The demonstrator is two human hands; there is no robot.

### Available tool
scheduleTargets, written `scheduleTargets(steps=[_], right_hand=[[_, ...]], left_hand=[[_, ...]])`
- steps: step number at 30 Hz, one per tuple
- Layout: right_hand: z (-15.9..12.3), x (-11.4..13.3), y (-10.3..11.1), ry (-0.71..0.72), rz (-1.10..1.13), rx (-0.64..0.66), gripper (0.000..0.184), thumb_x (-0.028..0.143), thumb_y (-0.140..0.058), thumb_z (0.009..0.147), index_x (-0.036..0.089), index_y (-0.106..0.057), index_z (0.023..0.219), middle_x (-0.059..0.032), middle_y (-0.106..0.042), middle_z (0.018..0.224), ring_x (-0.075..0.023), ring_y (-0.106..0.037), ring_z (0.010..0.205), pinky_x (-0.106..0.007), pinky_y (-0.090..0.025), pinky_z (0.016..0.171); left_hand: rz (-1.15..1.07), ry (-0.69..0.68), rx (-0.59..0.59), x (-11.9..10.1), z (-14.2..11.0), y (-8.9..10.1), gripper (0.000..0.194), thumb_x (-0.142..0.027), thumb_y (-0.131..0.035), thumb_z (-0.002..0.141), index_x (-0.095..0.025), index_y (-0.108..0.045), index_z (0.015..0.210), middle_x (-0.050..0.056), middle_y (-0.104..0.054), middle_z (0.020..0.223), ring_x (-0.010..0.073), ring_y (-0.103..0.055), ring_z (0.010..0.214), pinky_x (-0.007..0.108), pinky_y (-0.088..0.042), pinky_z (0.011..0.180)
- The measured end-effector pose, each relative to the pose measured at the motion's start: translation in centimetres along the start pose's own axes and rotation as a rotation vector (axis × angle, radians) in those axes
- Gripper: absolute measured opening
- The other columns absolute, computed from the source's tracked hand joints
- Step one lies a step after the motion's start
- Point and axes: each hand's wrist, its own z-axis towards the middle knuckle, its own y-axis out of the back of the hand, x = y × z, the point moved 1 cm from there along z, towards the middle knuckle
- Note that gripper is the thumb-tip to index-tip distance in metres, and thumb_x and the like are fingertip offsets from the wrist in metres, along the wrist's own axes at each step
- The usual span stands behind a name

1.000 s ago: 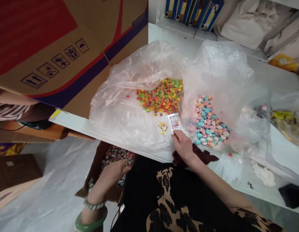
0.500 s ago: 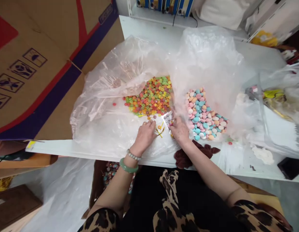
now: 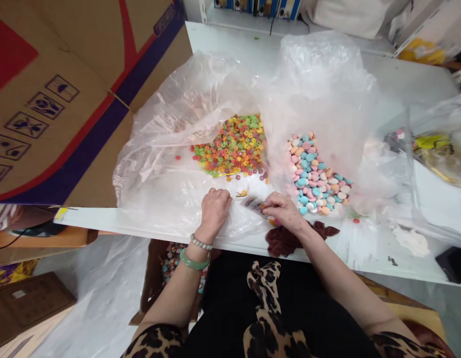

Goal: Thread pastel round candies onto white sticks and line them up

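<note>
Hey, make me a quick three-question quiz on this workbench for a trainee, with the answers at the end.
1. True or false: the green bangle is worn on the same arm as the left hand.

2. What colour is the crumpled cloth by the right forearm?
A) White
B) Dark brown
C) Yellow

3. Fill in the blank: the right hand pinches a small, motion-blurred ____.

Key: 1. True; 2. B; 3. packet
</note>
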Motion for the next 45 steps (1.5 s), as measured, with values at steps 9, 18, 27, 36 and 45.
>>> scheduleTargets(steps=[9, 18, 27, 36, 45], right_hand=[[3.6, 0.0, -4.3, 0.388, -0.951, 0.209, 0.02, 0.011, -0.047, 0.091, 0.018, -0.063, 0.099, -0.0129, -0.06, 0.107, -0.025, -0.047, 0.105, -0.035, -0.044, 0.081], [4.2, -1.6, -3.9, 0.37, -0.814, 0.072, 0.02, 0.009, -0.045, 0.088, 0.016, -0.063, 0.084, -0.0086, -0.062, 0.082, -0.0198, -0.051, 0.08, -0.031, -0.037, 0.072], [3.9, -2.1, 2.0, -0.121, 0.426, -0.103, 0.027, 0.025, -0.072, 0.06, 0.02, -0.046, 0.061, 0.0064, -0.054, 0.058, -0.0116, -0.049, 0.055, -0.026, -0.038, 0.056], [2.4, -0.9, 1.5, -0.257, 0.741, 0.036, 0.031, 0.017, -0.079, 0.048, 0.019, -0.053, 0.064, 0.0045, -0.063, 0.061, -0.0114, -0.055, 0.053, -0.023, -0.041, 0.051], [0.7, 1.7, 3.6, -0.134, 1.008, 0.126, 0.062, 0.012, -0.076, 0.052, 0.021, -0.062, 0.112, 0.0056, -0.065, 0.068, -0.0107, -0.059, 0.058, -0.022, -0.045, 0.059]], left_hand=[[0.097, 0.004, 0.049, 0.7, 0.9, 0.9, 0.021, -0.024, -0.044, 0.093, -0.018, -0.062, 0.102, 0.011, -0.068, 0.086, 0.0275, -0.058, 0.092, 0.038, -0.038, 0.081], [0.162, 0.176, 0.027, 0.9, 6.1, -0.2, 0.03, -0.019, -0.036, 0.093, -0.015, -0.065, 0.103, 0.014, -0.07, 0.088, 0.0276, -0.062, 0.086, 0.035, -0.04, 0.077], [-0.405, 0.402, -0.277, 2.5, 4.5, -0.1, 0.014, -0.025, -0.047, 0.086, -0.02, -0.055, 0.075, 0.003, -0.06, 0.074, 0.0171, -0.054, 0.073, 0.028, -0.039, 0.071], [-0.869, 0.253, -0.199, -2.1, 3.1, 3.8, 0.022, -0.031, -0.053, 0.081, -0.02, -0.042, 0.065, -0.003, -0.041, 0.064, 0.0124, -0.041, 0.066, 0.023, -0.037, 0.064], [-1.324, 0.068, 0.139, -12.2, 4.9, 2.5, 0.029, -0.045, -0.063, 0.075, -0.019, -0.05, 0.069, -0.003, -0.049, 0.062, 0.0107, -0.044, 0.058, 0.023, -0.04, 0.055]])
